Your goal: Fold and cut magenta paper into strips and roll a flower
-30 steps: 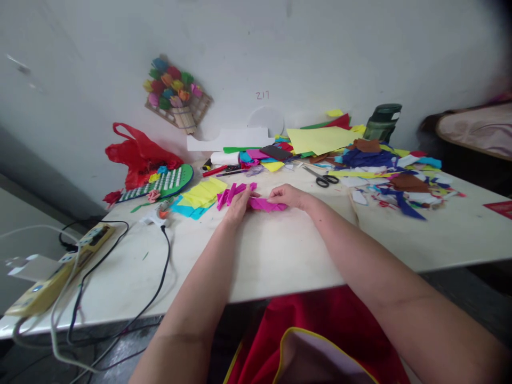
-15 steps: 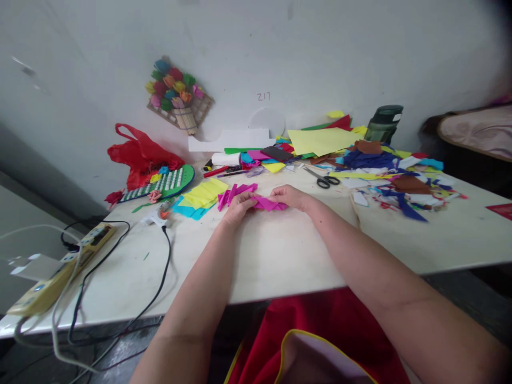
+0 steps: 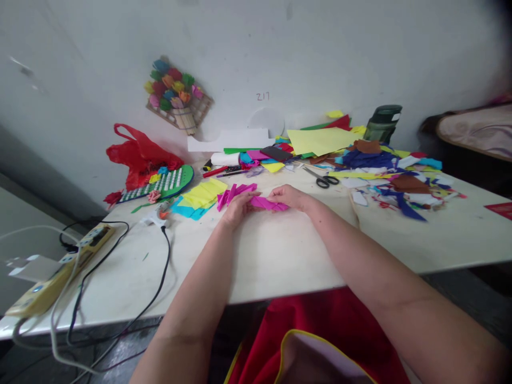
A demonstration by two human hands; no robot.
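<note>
A piece of magenta crepe paper with folds in it spans the gap between my hands, low over the white table. Its left end is in the closed fingers of my left hand. My right hand pinches the paper at its upper right edge, fingertips bent inward. Just beyond my left hand lie more folded magenta paper strips, partly hidden by that hand. Yellow paper pieces rest on blue paper pieces to the left of them.
Black-handled scissors and a heap of coloured paper scraps lie to the right. At left are a glue gun with its cord, a power strip, a red plastic bag and a green woven piece with paper flowers.
My left hand has turned slightly and its fingers have shifted along the magenta paper's left end. My right hand stays pinched in nearly the same place.
</note>
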